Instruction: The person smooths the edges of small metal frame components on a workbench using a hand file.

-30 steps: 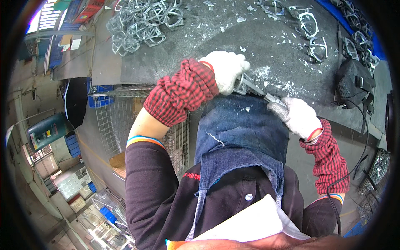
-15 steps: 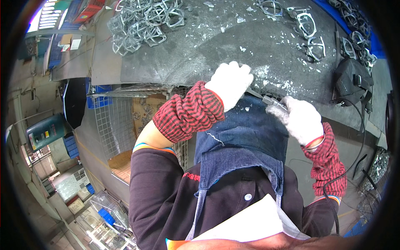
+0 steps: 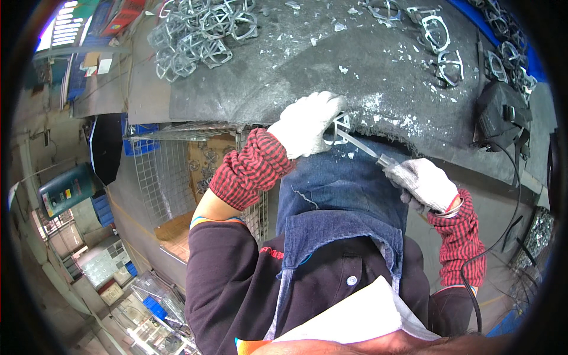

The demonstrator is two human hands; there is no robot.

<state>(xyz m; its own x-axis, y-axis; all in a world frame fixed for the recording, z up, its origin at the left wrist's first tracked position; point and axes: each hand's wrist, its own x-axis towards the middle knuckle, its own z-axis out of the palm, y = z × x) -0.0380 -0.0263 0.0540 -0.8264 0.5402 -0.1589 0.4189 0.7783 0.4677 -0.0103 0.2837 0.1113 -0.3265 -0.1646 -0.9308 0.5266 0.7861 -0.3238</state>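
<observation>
My left hand, in a white glove, is closed around a small silver-grey open frame part at the table's near edge. The part's far side is hidden by the glove. My right hand, gloved too, grips the handle of a hand tool with a narrow flat blade; whether it is a knife or a file I cannot tell. The blade slants up and left, its tip at the part. Beneath both hands lies my blue denim apron, with a few pale chips on it.
A heap of similar grey frame parts lies on the dark worktable at the far left. Several more, including one frame part, lie far right among pale chips. A black bag and a cable are at the right. A wire basket stands lower left.
My left hand has moved left and turned, bringing the frame part into sight. My right hand has drawn slightly down and right with the tool, showing more of its blade.
</observation>
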